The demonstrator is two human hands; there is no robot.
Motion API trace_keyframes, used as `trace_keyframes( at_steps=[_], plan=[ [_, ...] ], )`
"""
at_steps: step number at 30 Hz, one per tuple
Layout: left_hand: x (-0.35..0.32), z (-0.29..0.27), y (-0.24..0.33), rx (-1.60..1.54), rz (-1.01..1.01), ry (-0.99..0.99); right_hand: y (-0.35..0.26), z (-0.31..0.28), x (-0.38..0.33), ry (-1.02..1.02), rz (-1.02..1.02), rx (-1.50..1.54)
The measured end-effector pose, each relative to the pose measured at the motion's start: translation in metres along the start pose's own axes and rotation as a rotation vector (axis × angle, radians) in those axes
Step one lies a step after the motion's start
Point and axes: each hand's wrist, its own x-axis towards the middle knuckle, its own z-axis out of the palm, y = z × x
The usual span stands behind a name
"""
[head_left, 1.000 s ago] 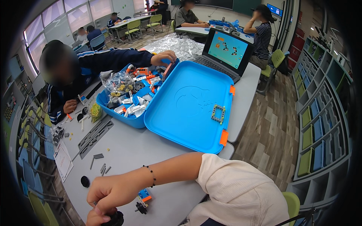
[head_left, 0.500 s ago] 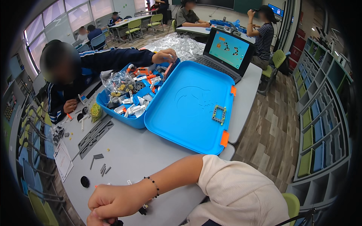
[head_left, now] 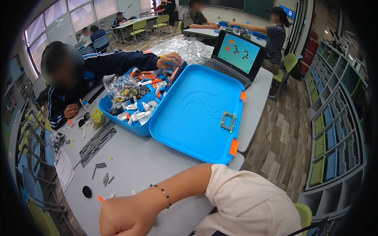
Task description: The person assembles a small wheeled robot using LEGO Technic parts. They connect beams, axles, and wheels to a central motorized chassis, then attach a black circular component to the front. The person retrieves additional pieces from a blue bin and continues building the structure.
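My right hand [head_left: 126,214] is at the lower edge, back upward, with a beaded bracelet [head_left: 162,192] on the wrist. Its fingers look curled in and are partly cut off by the frame, so what they hold is hidden. My left hand is out of view. Just beyond my knuckles an orange building piece [head_left: 100,198] peeks out, with a small white piece [head_left: 133,192] by the wrist. A round black part [head_left: 87,192] lies to the left. Farther up are several loose grey rods [head_left: 101,165] and a small yellow piece [head_left: 111,158].
An open blue case [head_left: 197,114] bears building pieces; a grey frame [head_left: 227,121] lies on its lid. Another person's hand [head_left: 170,61] reaches to the case's far side. Behind stand a laptop [head_left: 236,53] and clear plastic wrap [head_left: 185,49]. A grey tray of rods [head_left: 96,147] is at left.
My right hand has shifted slightly right and lower, uncovering the orange piece; its fingers now leave the frame. At the back table, a person in stripes has lowered their arms toward the table.
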Motion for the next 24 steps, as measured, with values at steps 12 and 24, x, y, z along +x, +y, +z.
trace_keyframes(
  at_steps=[12,24],
  plan=[
    [-0.001,-0.003,0.001,-0.011,0.009,-0.019,-0.031,0.024,-0.002,0.301,-0.363,-0.469],
    [-0.002,-0.008,0.003,-0.048,0.009,-0.058,-0.022,0.033,0.003,0.328,-0.372,0.03]
  ],
)
